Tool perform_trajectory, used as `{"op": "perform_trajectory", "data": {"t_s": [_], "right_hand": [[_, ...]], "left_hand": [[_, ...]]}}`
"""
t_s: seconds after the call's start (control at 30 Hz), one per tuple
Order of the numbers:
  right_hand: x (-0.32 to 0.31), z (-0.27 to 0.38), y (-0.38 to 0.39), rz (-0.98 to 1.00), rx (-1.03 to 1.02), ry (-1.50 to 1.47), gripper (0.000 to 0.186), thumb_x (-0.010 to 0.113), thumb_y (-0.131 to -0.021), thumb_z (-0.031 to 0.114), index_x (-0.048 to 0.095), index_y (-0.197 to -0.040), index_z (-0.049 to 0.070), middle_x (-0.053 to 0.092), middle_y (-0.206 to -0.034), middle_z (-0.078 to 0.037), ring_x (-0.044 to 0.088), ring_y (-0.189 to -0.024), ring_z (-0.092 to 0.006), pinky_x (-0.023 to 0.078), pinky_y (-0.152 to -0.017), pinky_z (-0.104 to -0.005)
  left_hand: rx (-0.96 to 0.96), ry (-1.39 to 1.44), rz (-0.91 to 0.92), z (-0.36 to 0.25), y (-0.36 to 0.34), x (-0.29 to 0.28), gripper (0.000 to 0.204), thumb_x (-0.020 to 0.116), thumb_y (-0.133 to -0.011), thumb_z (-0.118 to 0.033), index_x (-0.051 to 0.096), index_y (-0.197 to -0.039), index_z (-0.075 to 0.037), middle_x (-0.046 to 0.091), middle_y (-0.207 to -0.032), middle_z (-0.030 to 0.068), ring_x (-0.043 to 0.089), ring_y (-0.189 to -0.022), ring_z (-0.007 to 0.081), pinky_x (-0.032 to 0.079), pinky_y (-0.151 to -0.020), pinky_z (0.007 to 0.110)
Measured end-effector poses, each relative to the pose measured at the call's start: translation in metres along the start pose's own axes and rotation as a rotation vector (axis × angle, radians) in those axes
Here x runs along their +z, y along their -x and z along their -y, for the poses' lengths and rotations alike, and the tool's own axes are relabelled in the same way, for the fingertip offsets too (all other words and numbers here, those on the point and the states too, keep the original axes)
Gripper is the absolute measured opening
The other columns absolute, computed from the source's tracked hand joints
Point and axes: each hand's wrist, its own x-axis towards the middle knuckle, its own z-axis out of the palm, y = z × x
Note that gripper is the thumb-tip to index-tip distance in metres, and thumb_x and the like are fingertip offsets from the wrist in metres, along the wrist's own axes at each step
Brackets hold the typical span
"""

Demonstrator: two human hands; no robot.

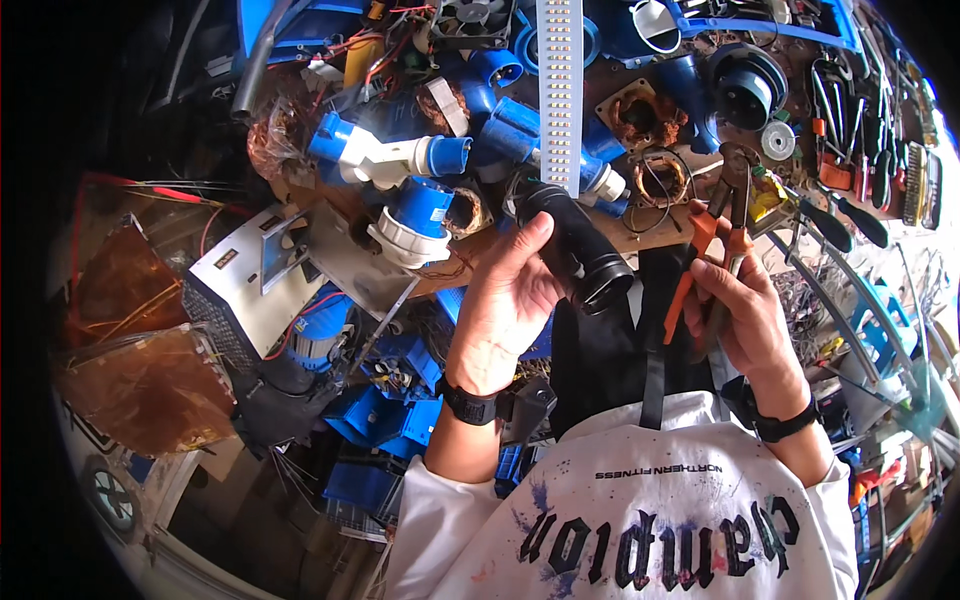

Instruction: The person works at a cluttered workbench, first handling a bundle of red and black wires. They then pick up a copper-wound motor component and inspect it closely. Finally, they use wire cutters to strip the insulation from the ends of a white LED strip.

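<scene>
My left hand is closed around a black cylinder, thumb lying along its near side. The cylinder tilts, its far end up and left, where thin wires seem to show; its lower right end has a ridged rim. In my right hand are pliers with orange handles, jaws pointing away from me and handles spread apart. The pliers are to the right of the cylinder and do not touch it. What the cylinder belongs to cannot be made out.
Blue-and-white industrial plugs, copper coils and wires crowd the bench. A white LED strip hangs over its middle. Hand tools lie far right. A white metal case and blue bins stand left.
</scene>
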Motion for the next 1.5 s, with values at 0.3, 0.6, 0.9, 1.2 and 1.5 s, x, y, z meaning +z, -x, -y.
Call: {"op": "perform_trajectory", "data": {"t_s": [0.3, 0.6, 0.9, 1.2, 1.5], "right_hand": [[-0.007, 0.009, -0.001, 0.210, -0.054, -0.072, 0.067, 0.056, -0.090, 0.000, 0.027, -0.149, 0.008, 0.058, -0.078, -0.005, 0.064, -0.063, -0.0161, 0.058, -0.063, -0.0319], [-0.019, 0.020, 0.009, 0.238, -0.143, -0.111, 0.066, 0.057, -0.089, 0.001, 0.029, -0.148, 0.007, 0.061, -0.082, -0.007, 0.065, -0.064, -0.0175, 0.058, -0.062, -0.0332], [-0.037, 0.015, 0.021, 0.178, -0.130, -0.193, 0.064, 0.057, -0.090, 0.001, 0.031, -0.147, 0.007, 0.053, -0.076, -0.003, 0.060, -0.059, -0.0138, 0.056, -0.059, -0.0318], [-0.061, 0.017, 0.023, 0.119, -0.114, -0.231, 0.063, 0.060, -0.089, 0.002, 0.034, -0.146, 0.007, 0.051, -0.076, 0.000, 0.057, -0.060, -0.0099, 0.053, -0.057, -0.0258], [-0.071, 0.014, 0.014, 0.084, -0.085, -0.236, 0.061, 0.059, -0.090, 0.002, 0.036, -0.145, 0.009, 0.052, -0.076, -0.001, 0.058, -0.059, -0.0116, 0.051, -0.055, -0.0256]], "left_hand": [[-0.125, 0.368, 0.138, 0.006, -0.006, -0.019, 0.036, 0.056, -0.097, -0.020, 0.051, -0.127, 0.000, 0.064, -0.118, 0.0185, 0.064, -0.107, 0.0312, 0.055, -0.092, 0.047], [-0.081, 0.417, 0.082, 0.021, -0.008, 0.003, 0.035, 0.057, -0.096, -0.023, 0.053, -0.120, 0.002, 0.062, -0.118, 0.0212, 0.061, -0.112, 0.0338, 0.054, -0.096, 0.049], [0.144, 0.304, -0.326, 0.060, -0.039, 0.045, 0.027, 0.072, -0.085, -0.009, 0.057, -0.106, -0.003, 0.062, -0.101, 0.0092, 0.061, -0.098, 0.0228, 0.050, -0.097, 0.040], [0.222, 0.210, -0.426, 0.102, -0.084, 0.046, 0.030, 0.072, -0.088, -0.024, 0.061, -0.106, -0.003, 0.065, -0.105, 0.0059, 0.060, -0.100, 0.0142, 0.044, -0.101, 0.030], [0.287, 0.250, -0.560, 0.113, -0.107, 0.045, 0.029, 0.067, -0.091, -0.018, 0.058, -0.111, 0.001, 0.060, -0.106, 0.0089, 0.059, -0.099, 0.0173, 0.050, -0.097, 0.031]]}}
